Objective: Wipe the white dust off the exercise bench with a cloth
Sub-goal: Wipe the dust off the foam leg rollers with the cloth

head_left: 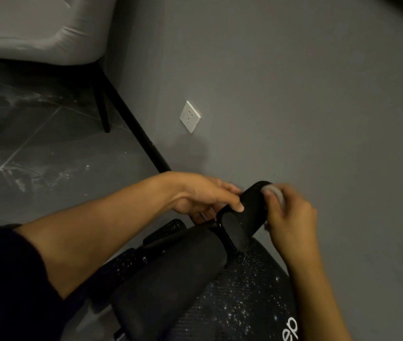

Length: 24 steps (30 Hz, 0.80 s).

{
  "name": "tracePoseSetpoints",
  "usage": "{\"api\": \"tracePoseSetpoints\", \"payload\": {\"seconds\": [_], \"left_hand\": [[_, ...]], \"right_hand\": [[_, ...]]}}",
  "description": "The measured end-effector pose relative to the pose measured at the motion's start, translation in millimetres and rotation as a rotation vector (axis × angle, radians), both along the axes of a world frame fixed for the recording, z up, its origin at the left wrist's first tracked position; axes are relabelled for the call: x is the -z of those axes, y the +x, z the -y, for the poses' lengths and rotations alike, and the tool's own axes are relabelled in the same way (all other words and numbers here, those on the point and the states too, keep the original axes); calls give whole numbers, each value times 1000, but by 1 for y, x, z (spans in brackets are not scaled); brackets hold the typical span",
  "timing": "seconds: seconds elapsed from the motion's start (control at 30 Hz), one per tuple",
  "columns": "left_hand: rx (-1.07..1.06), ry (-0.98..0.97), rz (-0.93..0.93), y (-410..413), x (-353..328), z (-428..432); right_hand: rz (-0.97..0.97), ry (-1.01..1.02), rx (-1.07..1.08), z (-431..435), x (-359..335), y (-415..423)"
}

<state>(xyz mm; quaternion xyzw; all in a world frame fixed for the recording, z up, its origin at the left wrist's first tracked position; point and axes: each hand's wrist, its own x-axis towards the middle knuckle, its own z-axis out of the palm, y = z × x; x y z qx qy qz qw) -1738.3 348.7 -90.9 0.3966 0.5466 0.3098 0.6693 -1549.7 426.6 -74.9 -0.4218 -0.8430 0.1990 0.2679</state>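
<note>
The black exercise bench [239, 291] fills the lower middle, its textured pad speckled with white dust. At its far end a black foam roller [249, 207] sticks up toward the wall. My left hand [202, 193] grips the roller's left side, thumb across its front. My right hand [289, 210] holds a bunched grey cloth [275, 191] against the roller's upper right side. Most of the cloth is hidden inside my fingers.
A grey wall [293, 94] with a white socket [190, 116] stands right behind the bench. A grey upholstered chair [38, 33] on black legs is at the upper left. The dark tiled floor [48, 156] carries white dust streaks.
</note>
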Motion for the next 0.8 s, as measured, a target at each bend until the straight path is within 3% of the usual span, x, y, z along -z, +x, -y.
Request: {"api": "tracePoseSetpoints", "payload": {"seconds": [0.1,0.2,0.43,0.63,0.8], "left_hand": [[-39,29,-55,3,1,0],[-56,47,-88,7,1,-2],[-58,69,-145,7,-2,-2],[-30,131,-187,6,-5,2],[-23,124,-184,6,-5,3]], "right_hand": [[-36,-59,-90,22,-3,15],[-34,-14,-49,3,-4,10],[157,48,34,-33,-15,-21],[-8,-12,-87,33,-9,7],[55,48,58,-25,-15,-14]]}}
